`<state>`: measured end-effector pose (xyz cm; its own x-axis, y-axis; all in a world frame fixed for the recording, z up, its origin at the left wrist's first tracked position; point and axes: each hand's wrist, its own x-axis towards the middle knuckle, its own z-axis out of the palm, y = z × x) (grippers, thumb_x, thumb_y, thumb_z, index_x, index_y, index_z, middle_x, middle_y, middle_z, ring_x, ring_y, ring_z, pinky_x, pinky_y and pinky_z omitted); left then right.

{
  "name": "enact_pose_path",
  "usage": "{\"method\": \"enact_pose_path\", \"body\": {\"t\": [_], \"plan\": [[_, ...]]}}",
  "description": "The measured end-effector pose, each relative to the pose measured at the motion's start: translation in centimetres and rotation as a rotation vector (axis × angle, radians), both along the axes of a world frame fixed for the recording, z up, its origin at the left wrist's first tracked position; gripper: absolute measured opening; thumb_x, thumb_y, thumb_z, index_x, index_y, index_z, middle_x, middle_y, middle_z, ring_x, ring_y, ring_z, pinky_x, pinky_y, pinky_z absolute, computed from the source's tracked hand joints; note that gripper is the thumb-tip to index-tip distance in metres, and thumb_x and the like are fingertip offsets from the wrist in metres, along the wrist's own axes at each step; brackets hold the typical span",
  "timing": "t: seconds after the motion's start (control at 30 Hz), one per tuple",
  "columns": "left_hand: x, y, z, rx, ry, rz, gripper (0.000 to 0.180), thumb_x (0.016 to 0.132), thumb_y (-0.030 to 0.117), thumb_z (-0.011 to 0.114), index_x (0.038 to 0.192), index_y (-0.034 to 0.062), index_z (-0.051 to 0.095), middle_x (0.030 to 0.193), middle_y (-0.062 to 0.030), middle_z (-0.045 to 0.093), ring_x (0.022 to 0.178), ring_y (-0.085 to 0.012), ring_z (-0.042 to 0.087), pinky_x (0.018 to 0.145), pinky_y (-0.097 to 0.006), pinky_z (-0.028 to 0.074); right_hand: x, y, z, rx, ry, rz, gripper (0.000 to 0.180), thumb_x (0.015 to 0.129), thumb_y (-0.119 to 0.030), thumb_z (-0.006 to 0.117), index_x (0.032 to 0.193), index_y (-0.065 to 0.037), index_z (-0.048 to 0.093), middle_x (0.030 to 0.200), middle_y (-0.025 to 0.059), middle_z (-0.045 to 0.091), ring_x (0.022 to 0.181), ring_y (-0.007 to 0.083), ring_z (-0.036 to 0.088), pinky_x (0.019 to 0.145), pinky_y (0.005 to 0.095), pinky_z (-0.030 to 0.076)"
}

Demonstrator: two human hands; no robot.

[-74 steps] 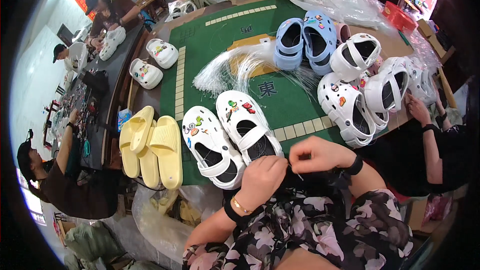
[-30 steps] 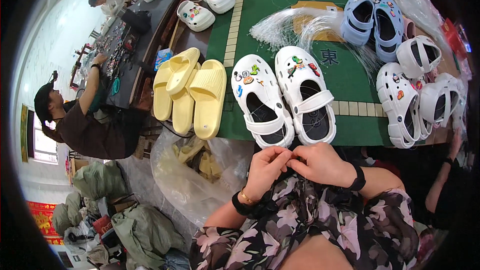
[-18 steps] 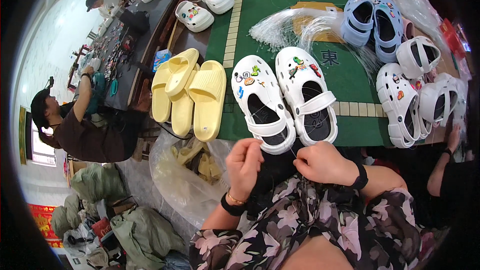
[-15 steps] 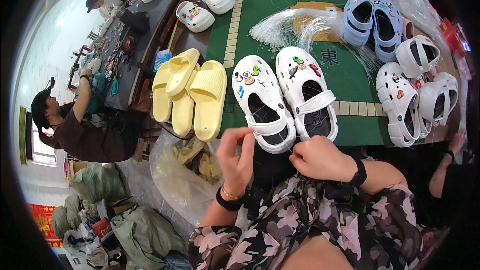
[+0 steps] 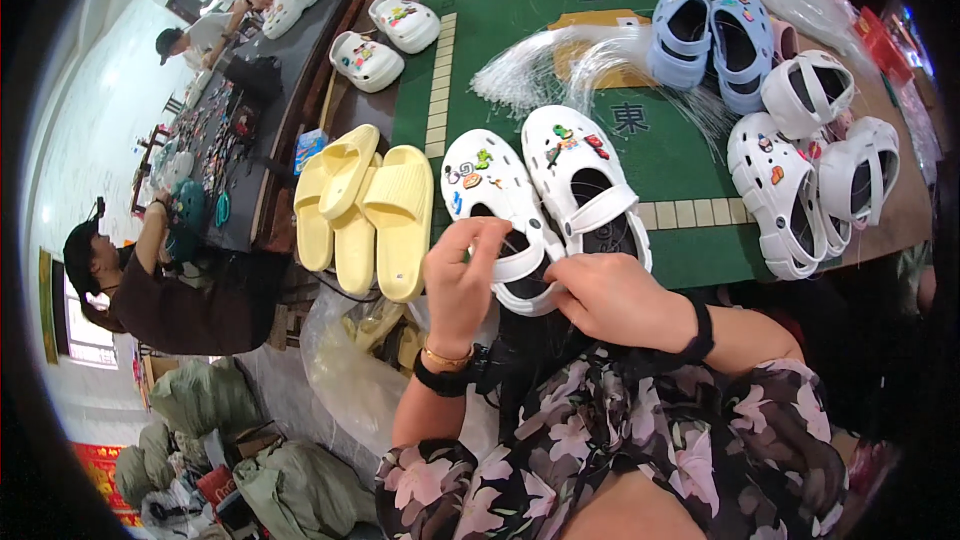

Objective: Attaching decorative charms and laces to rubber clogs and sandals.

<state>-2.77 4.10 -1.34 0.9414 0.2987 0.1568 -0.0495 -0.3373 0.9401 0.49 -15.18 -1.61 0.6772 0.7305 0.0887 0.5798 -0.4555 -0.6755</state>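
Note:
A pair of white clogs with colourful charms lies in front of me, the left clog (image 5: 492, 172) beside the right clog (image 5: 575, 155), toes pointing away. My left hand (image 5: 462, 280) is at the outer side of the left clog, by its heel strap, thumb and fingertips pinched together. What they pinch is too small to make out. My right hand (image 5: 622, 302) is closed behind the heels, its fingertips pinching what looks like a thin clear plastic strand. Beyond the clogs, a bundle of clear plastic strands (image 5: 530, 65) is spread on the green tabletop (image 5: 690, 175).
Yellow slides (image 5: 398, 230) lie left of the clogs. White clogs (image 5: 405, 22) stand at the far left corner. Blue clogs (image 5: 738, 45) and more white clogs (image 5: 778, 195) stand at the right. People work at a dark table (image 5: 262, 155) on the left; sacks (image 5: 300, 475) lie on the floor.
The view has shifted, moving the tabletop things leftward in the picture. My left hand has come up against the left clog's side, and its fingertips have drawn closer together. My right hand stays closed by the heels.

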Motion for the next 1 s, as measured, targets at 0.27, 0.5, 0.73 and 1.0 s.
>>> {"method": "enact_pose_path", "body": {"t": [0.27, 0.5, 0.73, 1.0], "plan": [[2.4, -1.1, 4.4, 0.056, -0.115, -0.109, 0.02, 0.096, 0.009, 0.049, 0.095, -0.0049, 0.063, 0.097, -0.0097, 0.066, 0.084, -0.0137, 0.059, 0.077, -0.026, 0.046, -0.4, -9.0, 1.4, 0.222, -0.291, 0.037, 0.028, 0.068, 0.007, 0.064, 0.095, 0.0, 0.062, 0.093, 0.0121, 0.062, 0.084, 0.0296, 0.062, 0.073, 0.0366, 0.053], [6.2, -5.4, 3.1, 0.404, -0.057, -0.562, 0.02, 0.095, 0.015, 0.048, 0.099, -0.002, 0.056, 0.09, -0.0245, 0.061, 0.087, -0.0422, 0.058, 0.074, -0.045, 0.046, -0.1, -10.5, 0.9, 0.214, -0.561, -0.104, 0.033, 0.066, 0.004, 0.064, 0.098, -0.004, 0.064, 0.118, 0.0165, 0.057, 0.101, 0.0336, 0.058, 0.084, 0.0415, 0.05], [5.7, -4.7, 2.8, 0.371, 0.075, -0.444, 0.021, 0.097, 0.019, 0.048, 0.091, 0.0, 0.053, 0.07, -0.0231, 0.058, 0.068, -0.0419, 0.058, 0.058, -0.045, 0.043, 0.2, -8.9, -1.8, 0.352, -0.521, 0.106, 0.031, 0.064, 0.0, 0.064, 0.095, 0.001, 0.063, 0.104, 0.0144, 0.061, 0.093, 0.0308, 0.06, 0.079, 0.0387, 0.051], [6.4, -4.5, 2.1, 0.3, 0.092, -0.428, 0.023, 0.097, 0.019, 0.048, 0.089, -0.0022, 0.052, 0.069, -0.0196, 0.059, 0.063, -0.0355, 0.06, 0.057, -0.039, 0.044, 0.1, -5.3, -3.3, 0.418, -0.412, 0.375, 0.025, 0.065, -0.006, 0.061, 0.089, 0.001, 0.063, 0.09, 0.0106, 0.061, 0.081, 0.0264, 0.059, 0.072, 0.0346, 0.05]]}}
